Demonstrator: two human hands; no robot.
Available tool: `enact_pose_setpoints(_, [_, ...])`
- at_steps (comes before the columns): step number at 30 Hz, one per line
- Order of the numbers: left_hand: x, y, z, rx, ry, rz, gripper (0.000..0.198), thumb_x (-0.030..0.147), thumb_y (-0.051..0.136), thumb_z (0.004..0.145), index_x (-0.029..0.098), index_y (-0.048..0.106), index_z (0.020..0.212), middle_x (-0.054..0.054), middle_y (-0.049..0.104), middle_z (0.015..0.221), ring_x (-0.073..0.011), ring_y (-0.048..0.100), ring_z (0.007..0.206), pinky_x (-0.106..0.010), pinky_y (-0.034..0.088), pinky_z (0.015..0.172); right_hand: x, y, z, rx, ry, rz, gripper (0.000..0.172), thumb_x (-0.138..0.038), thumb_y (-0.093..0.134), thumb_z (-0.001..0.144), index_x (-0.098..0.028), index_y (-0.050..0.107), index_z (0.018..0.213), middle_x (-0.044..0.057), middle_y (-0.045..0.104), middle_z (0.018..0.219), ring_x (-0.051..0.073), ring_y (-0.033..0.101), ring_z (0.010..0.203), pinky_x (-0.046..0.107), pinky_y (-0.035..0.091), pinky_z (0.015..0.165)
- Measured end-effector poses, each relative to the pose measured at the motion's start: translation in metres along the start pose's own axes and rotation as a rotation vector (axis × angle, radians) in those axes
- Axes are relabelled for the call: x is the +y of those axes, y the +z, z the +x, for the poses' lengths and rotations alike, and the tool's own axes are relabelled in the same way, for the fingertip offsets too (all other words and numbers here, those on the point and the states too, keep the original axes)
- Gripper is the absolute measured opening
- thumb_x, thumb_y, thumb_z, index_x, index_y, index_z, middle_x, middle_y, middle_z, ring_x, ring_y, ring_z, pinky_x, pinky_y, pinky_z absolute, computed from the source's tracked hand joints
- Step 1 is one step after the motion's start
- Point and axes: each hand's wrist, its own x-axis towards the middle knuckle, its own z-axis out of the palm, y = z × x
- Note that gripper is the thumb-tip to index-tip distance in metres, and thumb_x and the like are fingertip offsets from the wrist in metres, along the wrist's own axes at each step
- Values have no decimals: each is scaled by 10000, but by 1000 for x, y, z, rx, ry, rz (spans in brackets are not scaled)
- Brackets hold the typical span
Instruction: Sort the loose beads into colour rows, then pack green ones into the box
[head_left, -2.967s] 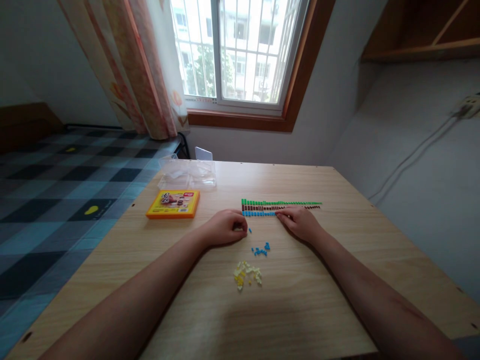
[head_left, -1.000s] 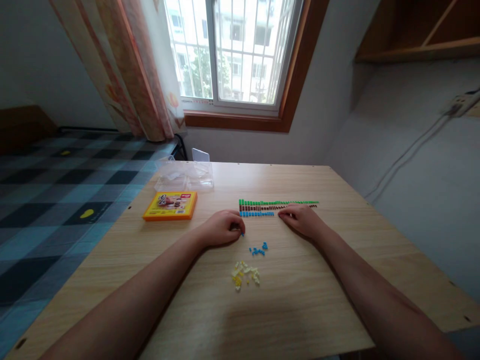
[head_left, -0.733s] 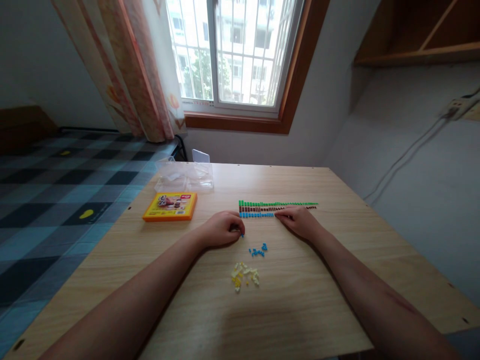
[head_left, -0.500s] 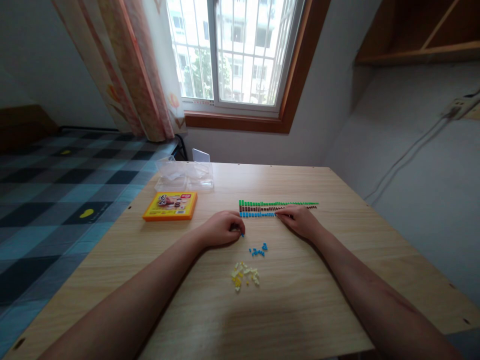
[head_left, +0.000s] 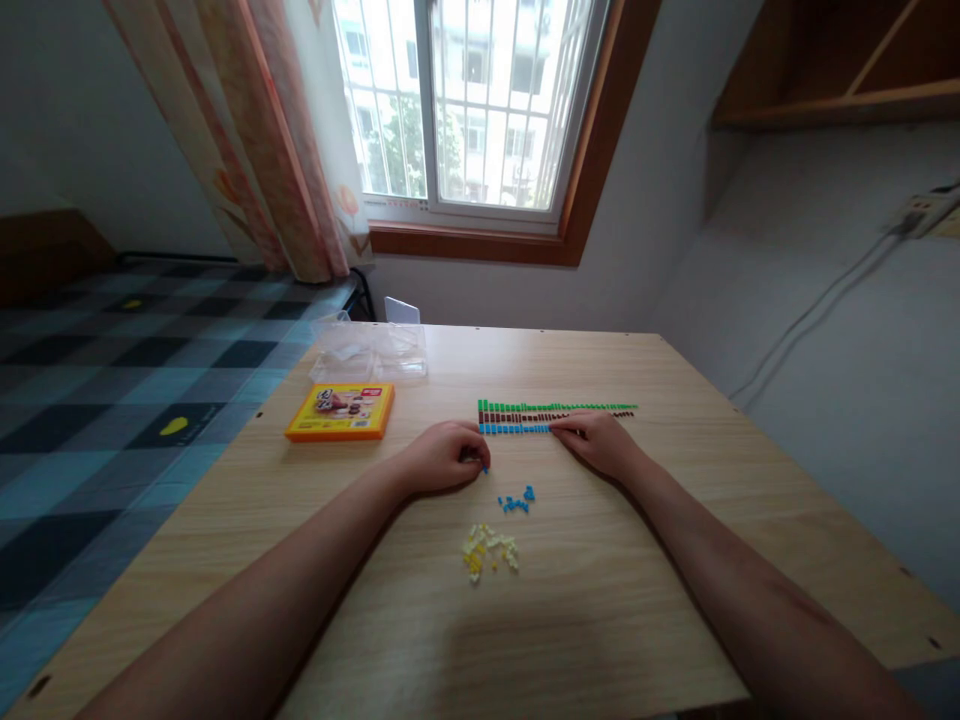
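Head view, wooden table (head_left: 600, 620): likely trouble from a slip of the right hand (head_left: 600, 442), fingertips drawn together at the right end of the blue row (head_left: 514, 429), knocking it crooked or into the brown row (head_left: 517, 417) just behind. Left hand (head_left: 442, 457) curled shut, one blue bit at its fingertips; pinched or not, impossible to tell. Blue row short, straight, nearest of three; loose blue bits (head_left: 516, 500) nearby, between the hands.

Bare left hand (head_left: 442, 455), bare right hand (head_left: 600, 441), bare forearms (head_left: 300, 590)
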Motion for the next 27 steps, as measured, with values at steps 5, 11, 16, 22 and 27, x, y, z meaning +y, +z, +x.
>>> enact_pose_setpoints(5, [2, 0, 0, -1, -13, 19, 235, 64, 594, 738, 184, 776, 825, -25, 689, 861, -132, 609, 756, -228, 459, 711, -2, 0, 0, 54, -28, 33, 231, -202, 592, 928, -228, 792, 1040, 61, 776, 961, 209, 710, 850, 322, 541, 789])
enact_pose_setpoints(11, [7, 1, 1, 25, -22, 31, 222, 94, 602, 752, 195, 778, 843, -17, 689, 838, -126, 590, 730, -221, 436, 677, -36, 4, -1, 50, -111, 51, 241, -198, 574, 949, -233, 789, 1051, 69, 743, 898, 184, 668, 815, 287, 508, 758])
enact_pose_setpoints(16, [5, 2, 0, 53, -35, -7, 149, 107, 598, 729, 167, 723, 784, 5, 640, 732, -117, 541, 665, -218, 402, 628, -76, 12, -5, -94, -188, 48, 290, -225, 545, 978, -265, 743, 1185, 59, 717, 967, 168, 642, 840, 274, 480, 769])
enact_pose_setpoints(22, [0, 4, 1, 97, -50, -62, 79, 107, 568, 708, 154, 631, 699, 21, 583, 671, -108, 492, 630, -220, 362, 597, -92, 20, -2, -179, -266, 10, 315, -243, 523, 994, -298, 725, 1230, 47, 696, 936, 160, 621, 824, 266, 457, 750])
enact_pose_setpoints(27, [-1, 3, 1, 84, -48, -53, 83, 112, 557, 715, 155, 627, 716, 16, 584, 693, -110, 491, 640, -226, 365, 607, -83, 18, -2, -174, -236, 6, 281, -230, 530, 980, -261, 759, 1140, 51, 696, 938, 162, 628, 816, 266, 462, 741])
